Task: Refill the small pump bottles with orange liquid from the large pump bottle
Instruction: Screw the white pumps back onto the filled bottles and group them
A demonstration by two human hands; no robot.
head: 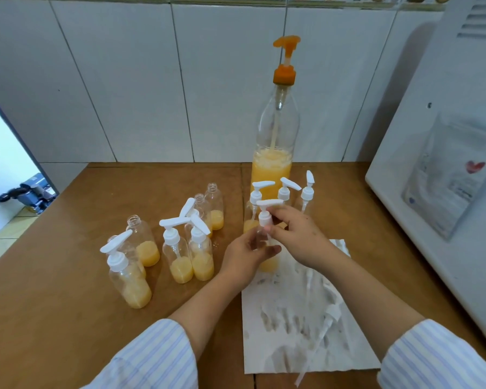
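The large pump bottle [275,130] stands at the back of the table, clear with an orange pump, roughly a third full of orange liquid. In front of it my left hand [246,258] grips a small clear bottle [268,263] by its body. My right hand [298,234] pinches that bottle's white pump cap [265,213] at the collar. Several small bottles with orange liquid stand to the left; some carry white pumps [177,248], others are uncapped [143,240]. Three capped small bottles [284,192] stand just behind my hands.
A white paper towel [298,318] lies under my right forearm with a loose white pump [327,321] on it. A white appliance [446,192] fills the right side. A tiled wall [124,80] backs the brown table [68,304], whose left edge drops to the floor.
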